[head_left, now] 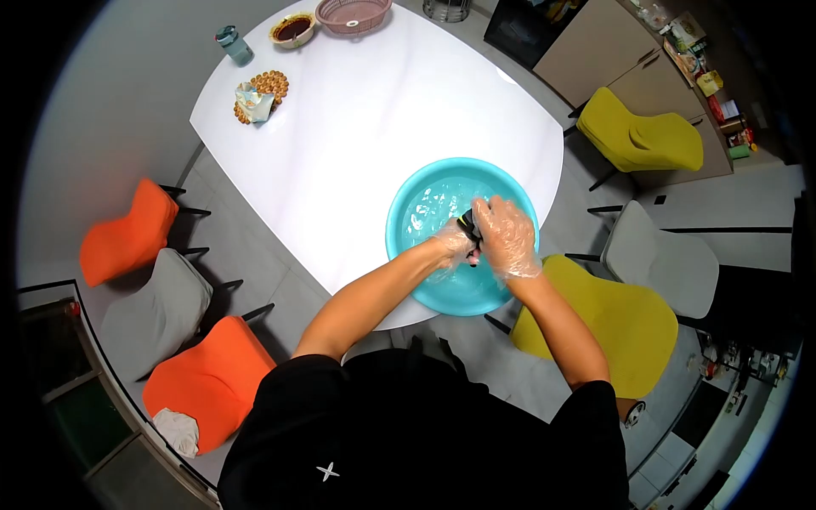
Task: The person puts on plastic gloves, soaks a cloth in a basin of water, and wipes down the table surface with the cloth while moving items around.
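The left hand (455, 243) and right hand (505, 231), both in clear plastic gloves (517, 255), are clenched around a dark item (468, 226) with a yellow stripe, seemingly cloth though largely hidden, above water (440, 204) in a turquoise basin (403, 200) on the white table (357, 161)

Above the turquoise basin (394, 212), the left hand (455, 240) and right hand (505, 231) cover much of a dark object (466, 224), so its kind cannot be told; several fingertips are hidden too. Beyond the basin, the top edge crops a pink plastic basket (348, 25). Print on the packet (255, 102) far left of the basin and small goods (709, 83) right of it are too small to make out.
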Available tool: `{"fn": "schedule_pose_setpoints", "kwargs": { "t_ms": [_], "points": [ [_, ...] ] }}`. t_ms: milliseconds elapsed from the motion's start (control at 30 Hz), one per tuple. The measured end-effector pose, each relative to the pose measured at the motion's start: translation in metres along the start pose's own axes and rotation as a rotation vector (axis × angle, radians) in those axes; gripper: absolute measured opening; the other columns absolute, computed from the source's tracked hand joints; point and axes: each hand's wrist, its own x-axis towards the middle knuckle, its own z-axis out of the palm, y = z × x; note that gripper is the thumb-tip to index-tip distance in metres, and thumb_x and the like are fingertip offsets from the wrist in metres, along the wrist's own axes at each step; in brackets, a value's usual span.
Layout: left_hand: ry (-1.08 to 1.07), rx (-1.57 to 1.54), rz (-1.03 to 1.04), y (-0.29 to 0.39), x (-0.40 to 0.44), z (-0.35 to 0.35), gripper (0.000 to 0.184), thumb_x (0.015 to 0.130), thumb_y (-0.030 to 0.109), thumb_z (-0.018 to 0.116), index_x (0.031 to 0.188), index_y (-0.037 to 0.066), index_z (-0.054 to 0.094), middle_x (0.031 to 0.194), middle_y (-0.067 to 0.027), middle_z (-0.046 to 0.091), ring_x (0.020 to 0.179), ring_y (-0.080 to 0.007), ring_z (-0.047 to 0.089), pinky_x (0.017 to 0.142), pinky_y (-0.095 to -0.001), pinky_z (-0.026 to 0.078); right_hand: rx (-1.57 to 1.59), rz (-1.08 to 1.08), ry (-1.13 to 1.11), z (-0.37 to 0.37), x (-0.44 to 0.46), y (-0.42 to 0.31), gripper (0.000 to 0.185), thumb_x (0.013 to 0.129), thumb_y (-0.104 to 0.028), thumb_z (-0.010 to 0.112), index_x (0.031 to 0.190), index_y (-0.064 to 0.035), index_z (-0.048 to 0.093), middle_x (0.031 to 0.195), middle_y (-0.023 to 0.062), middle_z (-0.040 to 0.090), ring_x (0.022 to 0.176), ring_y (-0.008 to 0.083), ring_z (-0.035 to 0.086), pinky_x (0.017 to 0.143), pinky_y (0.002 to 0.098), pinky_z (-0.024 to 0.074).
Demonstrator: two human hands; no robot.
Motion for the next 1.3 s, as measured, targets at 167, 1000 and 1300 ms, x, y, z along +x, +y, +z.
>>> {"fn": "schedule_pose_setpoints", "kwargs": {
  "t_ms": [167, 1000, 1300],
  "points": [
    [0.239, -0.008, 0.208, -0.018, 0.005, 0.008, 0.013, 0.094, 0.019, 0.071, 0.095, 0.006, 0.072, 0.080, -0.0045, 0.066, 0.065, -0.0145, 0.060, 0.054, -0.0335, 0.048, 0.267, 0.313, -0.118, -0.004, -0.026, -0.018, 0.069, 0.067, -0.001, 0.083, 0.128, -0.0122, 0.053, 0.111, 0.0161, 0.061, 0.099, 0.0402, 0.066, 0.081, 0.0495, 0.0553],
    [0.511, 0.814, 0.346, -0.074, -0.036, 0.015, 0.047, 0.081, 0.019, 0.080, 0.122, 0.005, 0.063, 0.111, -0.0182, 0.072, 0.104, -0.0309, 0.070, 0.092, -0.0405, 0.054, 1.527, 0.991, 0.118, 0.040, -0.134, -0.032, 0.043, 0.090, -0.026, 0.082, 0.117, -0.0081, 0.053, 0.111, 0.0098, 0.063, 0.095, 0.0176, 0.066, 0.063, 0.0304, 0.0596],
    [0.100, 0.219, 0.586, -0.054, -0.068, 0.032, 0.046, 0.078, -0.004, 0.065, 0.123, 0.005, 0.065, 0.127, -0.0102, 0.064, 0.118, -0.0218, 0.061, 0.103, -0.0360, 0.050, 1.713, 0.983, 0.001, 0.021, -0.164, -0.024, 0.036, 0.091, -0.026, 0.076, 0.117, -0.0037, 0.064, 0.099, 0.0080, 0.069, 0.084, 0.0182, 0.069, 0.079, 0.0337, 0.0561]
  ]
}}
